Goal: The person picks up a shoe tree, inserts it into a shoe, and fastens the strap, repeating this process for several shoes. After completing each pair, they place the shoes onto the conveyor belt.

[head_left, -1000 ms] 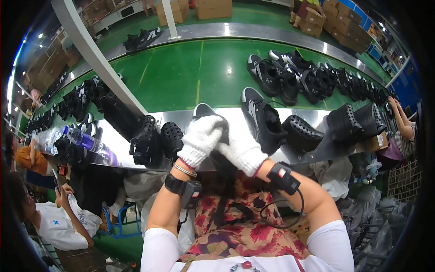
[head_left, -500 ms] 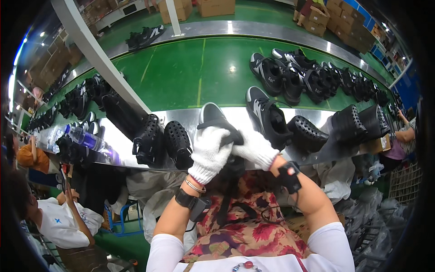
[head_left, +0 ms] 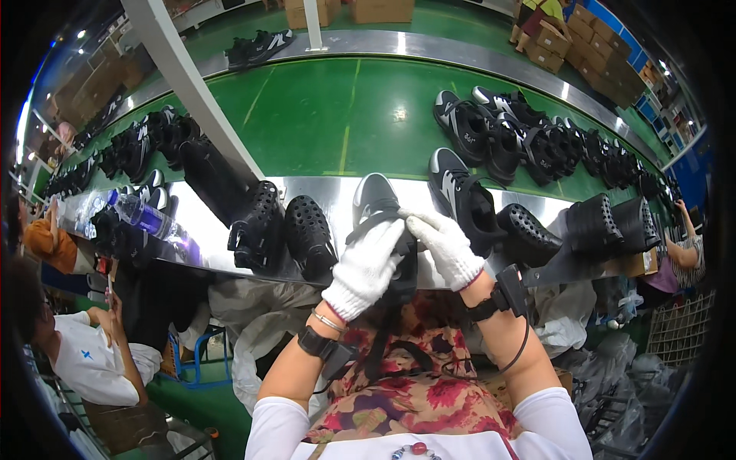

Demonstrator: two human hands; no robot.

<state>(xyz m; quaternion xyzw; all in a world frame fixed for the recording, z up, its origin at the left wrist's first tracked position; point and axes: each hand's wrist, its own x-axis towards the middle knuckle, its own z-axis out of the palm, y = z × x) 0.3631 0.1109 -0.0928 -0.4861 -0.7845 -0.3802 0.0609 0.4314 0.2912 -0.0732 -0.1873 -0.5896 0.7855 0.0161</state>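
Observation:
In front of me on the metal ledge is a black sneaker (head_left: 376,194) with a grey toe pointing away. My left hand (head_left: 366,264), in a white knit glove, is closed over its upper near the dark strap or tongue. From the other side my gloved right hand (head_left: 447,244) pinches the same part, fingertips close to the left ones. The heel end is partly hidden under my hands. To the right a second sneaker (head_left: 468,201) with silver trim stands with loose laces. Black perforated shoe lasts (head_left: 310,234) stand to the left, and another perforated last (head_left: 527,233) lies beyond the second sneaker.
Past the metal ledge (head_left: 307,188) runs a green conveyor belt (head_left: 307,115) with rows of black sneakers (head_left: 537,138) on both sides. A white post (head_left: 192,84) rises at left. A plastic bottle (head_left: 146,215) lies on the ledge. A person (head_left: 92,353) sits at lower left.
My right hand has drawn back a little from the shoe's opening, its fingers now straighter and at the strap's edge. The left hand stays on the shoe. The view has shifted slightly.

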